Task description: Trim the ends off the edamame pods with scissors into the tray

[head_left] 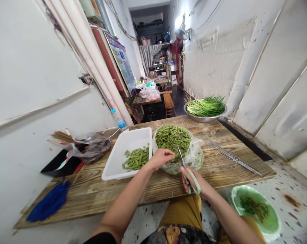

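My left hand [160, 158] reaches into a clear plastic bag [196, 156] heaped with green edamame pods [172, 137], its fingers curled over the pods at the near edge. My right hand [195, 182] grips green-handled scissors [189, 173], blades pointing up toward the bag. A white rectangular tray [123, 149] left of the bag holds a smaller pile of pods [136, 158]. Everything rests on a wooden plank table [153, 189].
A metal bowl of green stalks [205, 107] sits at the far right corner. Metal skewers [232, 156] lie on the right. A water bottle [119, 120], a plastic bag with bamboo sticks [89, 146] and a blue cloth [49, 200] are on the left. A green-lined bin [256, 210] stands on the floor. A person sits far down the corridor.
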The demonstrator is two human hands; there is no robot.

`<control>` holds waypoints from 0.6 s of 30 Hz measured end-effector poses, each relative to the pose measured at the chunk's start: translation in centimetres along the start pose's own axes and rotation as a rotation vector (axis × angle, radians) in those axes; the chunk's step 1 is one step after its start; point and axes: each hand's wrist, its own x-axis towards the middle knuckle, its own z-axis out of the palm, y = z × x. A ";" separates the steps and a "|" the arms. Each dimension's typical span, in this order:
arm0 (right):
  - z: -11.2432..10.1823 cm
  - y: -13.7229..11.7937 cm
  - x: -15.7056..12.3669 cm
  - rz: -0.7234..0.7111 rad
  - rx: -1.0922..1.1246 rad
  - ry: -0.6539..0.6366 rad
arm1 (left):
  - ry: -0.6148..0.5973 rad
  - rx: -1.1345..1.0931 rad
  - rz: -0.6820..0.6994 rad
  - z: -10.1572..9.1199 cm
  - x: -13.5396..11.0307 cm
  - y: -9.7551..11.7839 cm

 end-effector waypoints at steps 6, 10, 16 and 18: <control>-0.2 0.1 0.1 -0.022 -0.055 0.011 | -0.007 -0.049 -0.009 0.0 -0.1 -0.4; -0.3 0.6 0.6 -0.014 -0.090 0.055 | -0.019 -0.267 -0.047 0.0 0.0 -0.9; -0.2 1.2 0.7 -0.019 0.083 -0.034 | 0.153 -0.694 -0.048 0.8 -0.2 -0.9; -0.1 1.2 0.6 -0.018 0.086 -0.069 | 0.218 -0.739 -0.029 1.4 -0.4 -0.9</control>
